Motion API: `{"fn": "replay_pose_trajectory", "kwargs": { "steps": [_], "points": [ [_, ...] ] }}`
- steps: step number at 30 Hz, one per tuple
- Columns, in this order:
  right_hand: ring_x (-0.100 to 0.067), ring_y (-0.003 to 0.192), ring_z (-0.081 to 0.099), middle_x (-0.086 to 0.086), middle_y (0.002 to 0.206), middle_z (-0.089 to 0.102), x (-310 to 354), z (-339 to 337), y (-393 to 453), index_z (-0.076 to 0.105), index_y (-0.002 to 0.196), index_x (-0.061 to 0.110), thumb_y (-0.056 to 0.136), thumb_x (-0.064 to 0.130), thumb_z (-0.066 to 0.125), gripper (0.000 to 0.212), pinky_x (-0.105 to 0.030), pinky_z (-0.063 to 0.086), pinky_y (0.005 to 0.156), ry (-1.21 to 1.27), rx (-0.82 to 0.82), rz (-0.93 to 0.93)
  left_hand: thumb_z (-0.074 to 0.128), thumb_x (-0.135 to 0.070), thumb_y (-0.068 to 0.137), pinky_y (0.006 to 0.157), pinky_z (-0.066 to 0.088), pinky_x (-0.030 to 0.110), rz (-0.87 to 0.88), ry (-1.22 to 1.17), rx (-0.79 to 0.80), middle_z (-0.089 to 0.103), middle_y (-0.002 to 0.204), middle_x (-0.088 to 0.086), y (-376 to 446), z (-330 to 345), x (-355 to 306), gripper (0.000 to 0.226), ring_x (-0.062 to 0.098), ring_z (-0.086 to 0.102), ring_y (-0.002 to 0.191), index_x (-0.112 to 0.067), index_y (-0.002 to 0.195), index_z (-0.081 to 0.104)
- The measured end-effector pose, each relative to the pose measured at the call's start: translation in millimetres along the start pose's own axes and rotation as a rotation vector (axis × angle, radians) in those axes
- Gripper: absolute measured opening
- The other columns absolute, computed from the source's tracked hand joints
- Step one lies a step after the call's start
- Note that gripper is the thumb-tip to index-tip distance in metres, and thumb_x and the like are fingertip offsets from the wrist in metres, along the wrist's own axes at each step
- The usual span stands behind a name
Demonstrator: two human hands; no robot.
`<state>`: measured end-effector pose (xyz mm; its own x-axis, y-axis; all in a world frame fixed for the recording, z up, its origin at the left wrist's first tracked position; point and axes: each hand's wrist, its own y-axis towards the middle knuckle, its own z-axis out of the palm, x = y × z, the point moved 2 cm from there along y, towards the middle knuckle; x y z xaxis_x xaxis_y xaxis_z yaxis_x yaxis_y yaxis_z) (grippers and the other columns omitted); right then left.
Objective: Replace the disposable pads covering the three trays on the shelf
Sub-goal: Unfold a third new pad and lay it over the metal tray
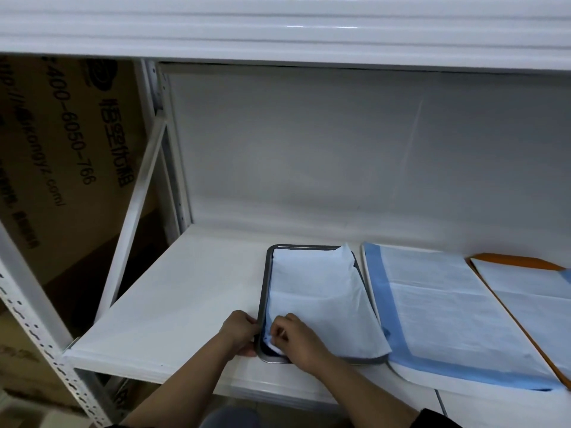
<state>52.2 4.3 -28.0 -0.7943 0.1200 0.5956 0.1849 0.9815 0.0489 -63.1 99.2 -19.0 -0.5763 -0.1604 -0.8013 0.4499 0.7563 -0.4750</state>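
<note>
A steel tray (265, 274) lies on the white shelf (185, 298), covered by a loose light-blue pad (318, 295) that rides up over its right rim. My left hand (239, 333) grips the tray's near-left rim. My right hand (298, 339) pinches the pad's near-left corner inside the tray. To the right sits a white tray (367, 273) under a blue-bordered pad (432, 307). Further right, an orange tray (513, 261) carries another pad (531, 291), cut off by the frame edge.
A white back panel (340, 143) closes the shelf behind the trays. An upper shelf (278, 32) hangs overhead. White perforated uprights (40, 329) and a diagonal brace (139, 196) stand at the left, with a printed cardboard box (61, 149) behind them.
</note>
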Motion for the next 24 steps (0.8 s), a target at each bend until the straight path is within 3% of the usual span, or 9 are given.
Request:
{"fn": "replay_pose_trajectory", "kwargs": {
  "steps": [6,9,11,13,15,18,19,21,24],
  "points": [
    [-0.01,0.085,0.053,0.005,0.098,0.047,5.4,2.0,-0.1,0.066,0.098,0.012,0.09,0.02,0.059,0.013,-0.021,0.044,0.08,0.089,0.054,0.046,0.056,-0.005,0.087,0.062,0.06,0.036,-0.021,0.0,-0.013,0.065,0.08,0.02,-1.0,2.9,0.0,0.012,0.027,0.066,0.065,0.001,0.079,0.062],
    [-0.011,0.091,0.058,0.0,0.099,0.062,-1.0,-9.8,-3.6,0.071,0.099,0.011,0.092,0.015,0.052,0.021,-0.02,0.045,0.083,0.213,0.046,0.104,0.05,-0.018,0.09,0.084,0.054,0.038,0.058,0.178,-0.161,0.063,0.107,0.017,2.8,8.9,0.1,0.026,0.031,0.064,0.094,-0.006,0.112,0.055],
    [-0.016,0.102,0.058,-0.002,0.108,0.064,-18.7,-27.4,-3.3,0.07,0.106,0.014,0.092,0.009,0.05,0.025,-0.025,0.045,0.09,0.003,-0.076,0.071,0.047,-0.018,0.089,0.083,0.045,0.033,0.262,0.525,-0.41,0.054,0.121,0.012,1.2,16.3,-5.9,0.038,0.031,0.057,0.106,-0.012,0.127,0.047],
    [-0.016,0.095,0.063,0.001,0.1,0.067,-45.7,-42.6,-2.8,0.072,0.102,0.019,0.076,0.004,0.066,0.031,-0.028,0.051,0.083,-0.366,-0.163,-0.018,0.048,-0.007,0.078,0.08,0.046,0.036,0.667,0.781,-0.599,0.059,0.113,0.009,-3.1,29.3,-21.0,0.041,0.031,0.062,0.098,-0.012,0.117,0.06],
    [-0.015,0.076,0.069,0.006,0.078,0.069,-69.1,-55.3,-7.1,0.075,0.084,0.025,0.057,0.013,0.072,0.03,-0.029,0.056,0.07,-0.657,-0.159,-0.035,0.041,-0.006,0.08,0.102,0.036,0.042,0.949,1.034,-0.503,0.055,0.125,0.008,-4.0,51.1,-32.0,0.046,0.03,0.057,0.116,-0.012,0.121,0.06],
    [-0.025,0.088,0.071,-0.001,0.083,0.072,-87.8,-65.5,-11.1,0.077,0.087,0.02,0.067,0.025,0.061,0.026,-0.045,0.053,0.085,-0.919,-0.033,-0.009,0.029,-0.019,0.1,0.119,-0.005,0.045,0.694,1.421,-0.092,0.013,0.159,0.006,5.5,71.5,-37.9,0.052,0.024,0.006,0.147,-0.017,0.151,0.019],
    [-0.03,0.109,0.063,-0.009,0.104,0.07,-90.9,-67.2,-12.2,0.072,0.107,0.015,0.076,0.027,0.061,0.035,-0.05,0.043,0.1,-0.943,0.068,0.0,0.029,-0.024,0.1,0.119,-0.009,0.045,0.643,1.512,-0.051,0.009,0.16,0.006,9.2,72.9,-38.1,0.054,0.025,0.002,0.147,-0.018,0.152,0.014],
    [-0.032,0.142,0.024,-0.014,0.149,0.035,-100.2,-67.6,-17.1,0.034,0.146,0.012,0.096,0.029,0.041,0.053,-0.051,0.007,0.119,-1.012,0.202,0.084,0.028,-0.029,0.1,0.117,-0.009,0.046,0.576,1.651,-0.055,0.011,0.158,0.012,18.9,74.6,-35.2,0.055,0.029,0.006,0.146,-0.016,0.151,0.013],
    [-0.03,0.147,0.001,-0.012,0.16,0.005,-103.9,-67.8,-25.4,0.006,0.153,0.016,0.1,0.03,0.027,0.059,-0.048,-0.01,0.117,-1.076,0.304,0.161,0.027,-0.03,0.099,0.116,-0.007,0.05,0.481,1.745,-0.117,0.015,0.154,0.02,27.1,67.5,-28.0,0.059,0.036,0.011,0.143,-0.006,0.15,0.009]
  ]
}}
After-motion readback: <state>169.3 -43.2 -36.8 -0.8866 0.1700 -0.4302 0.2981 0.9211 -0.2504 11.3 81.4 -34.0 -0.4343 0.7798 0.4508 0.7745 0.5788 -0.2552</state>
